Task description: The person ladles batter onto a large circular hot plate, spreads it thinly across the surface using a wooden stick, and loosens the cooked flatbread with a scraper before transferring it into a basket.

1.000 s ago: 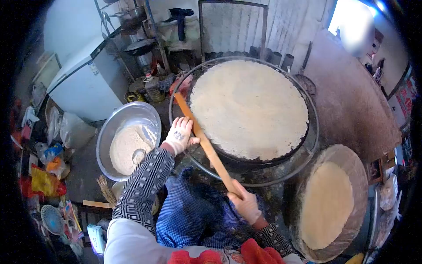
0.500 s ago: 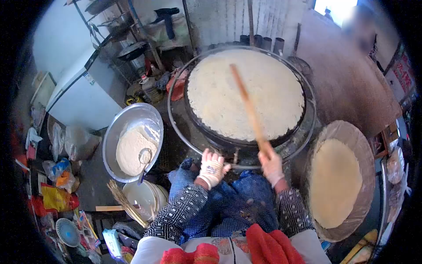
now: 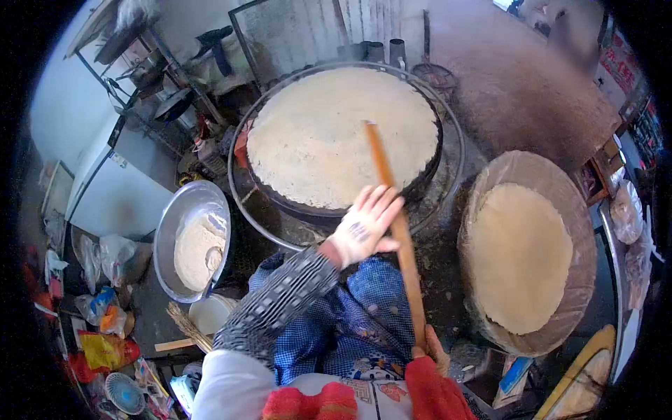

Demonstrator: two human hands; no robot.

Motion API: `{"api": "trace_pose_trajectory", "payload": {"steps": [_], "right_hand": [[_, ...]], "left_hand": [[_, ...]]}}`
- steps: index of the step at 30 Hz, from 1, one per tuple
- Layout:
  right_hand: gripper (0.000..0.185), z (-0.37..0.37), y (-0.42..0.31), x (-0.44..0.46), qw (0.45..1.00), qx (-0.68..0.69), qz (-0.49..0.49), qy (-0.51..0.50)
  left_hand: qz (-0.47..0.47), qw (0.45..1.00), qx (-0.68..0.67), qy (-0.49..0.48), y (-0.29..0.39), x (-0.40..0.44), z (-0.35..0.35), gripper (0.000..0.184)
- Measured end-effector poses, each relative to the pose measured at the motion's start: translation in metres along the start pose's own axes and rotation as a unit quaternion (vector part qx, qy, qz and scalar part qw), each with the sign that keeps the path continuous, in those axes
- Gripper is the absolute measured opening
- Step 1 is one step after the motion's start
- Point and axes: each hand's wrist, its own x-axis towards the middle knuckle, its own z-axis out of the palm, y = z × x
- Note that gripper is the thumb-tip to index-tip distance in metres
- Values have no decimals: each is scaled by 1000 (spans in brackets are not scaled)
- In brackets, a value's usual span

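A long wooden stick (image 3: 408, 269) slants from near my lap up over the front edge of the round griddle. My right hand (image 3: 435, 352) is wrapped round its lower end, partly behind a red cloth. My left hand (image 3: 365, 225), in a pale glove, lies with spread fingers against the middle of the stick. A thin, pale sheet of batter (image 3: 339, 136) covers the griddle, which has a metal ring (image 3: 456, 168) around it.
At the left stand a metal bowl (image 3: 162, 241) of batter with a ladle and a white bucket (image 3: 210, 313). A lined basket (image 3: 581, 210) at the right holds pale flat rounds. A white freezer (image 3: 122, 196) is farther left.
The stick's far end has come back from over the griddle, its lower end drawn toward my body. My left hand has moved up onto the stick. The view has shifted to the right.
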Motion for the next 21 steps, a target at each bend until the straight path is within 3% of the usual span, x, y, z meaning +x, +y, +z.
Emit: {"api": "trace_pose_trajectory", "payload": {"steps": [3, 6, 8, 9, 12, 15, 21], "right_hand": [[57, -3, 31, 18, 978, 129, 164, -7], [60, -11, 38, 46, 929, 279, 225, -92], [59, -8, -17, 55, 892, 336, 279, -120], [56, -8, 1, 63, 869, 393, 263, -148], [58, 4, -43, 76, 876, 329, 302, -183], [58, 19, -31, 90, 884, 280, 308, -213], [52, 90, -35, 110, 940, 71, 188, -277]], "left_hand": [[-12, 989, 59, -131, -12, 40, 64, 101], [-36, 975, 92, -199, -28, 60, 64, 106], [-40, 979, 94, -178, -49, 47, 62, 107], [-51, 983, 82, -157, -58, 39, 62, 108], [-88, 982, 82, -146, -77, 14, 49, 105], [-132, 979, 79, -130, -99, -21, 34, 103], [-221, 966, 98, -97, -146, -122, -9, 112]]}}
